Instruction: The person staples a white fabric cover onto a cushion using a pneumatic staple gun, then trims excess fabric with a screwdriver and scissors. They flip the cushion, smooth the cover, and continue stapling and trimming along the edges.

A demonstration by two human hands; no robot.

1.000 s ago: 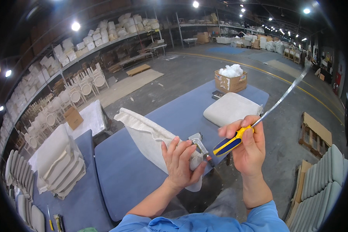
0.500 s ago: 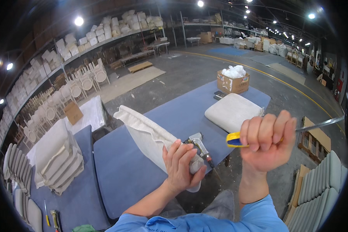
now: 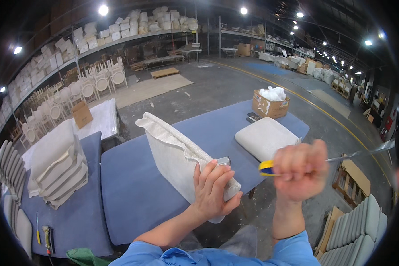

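Observation:
A cream fabric-covered seat cushion stands tilted on its edge on the blue table, its folded fabric border along the top. My left hand grips its near right corner, fingers over the fabric and thumb on the other side. Out to the right, my right hand is raised in a fist around a hand tool with a yellow-and-blue handle. The tool's long thin metal shaft runs toward the right rim; motion smears hand and shaft. Most of a silver air stapler is hidden behind the cushion and my left hand.
Another cream cushion lies farther right on the blue table, near a cardboard box of white stuffing. Stacked cream cushions stand at left, with a yellow-handled tool nearby. Grey cushions are piled at lower right.
The cushion is tipped up more and now hides most of the stapler. My left hand has shifted slightly right with it. The right fist has moved slightly left and lower in view.

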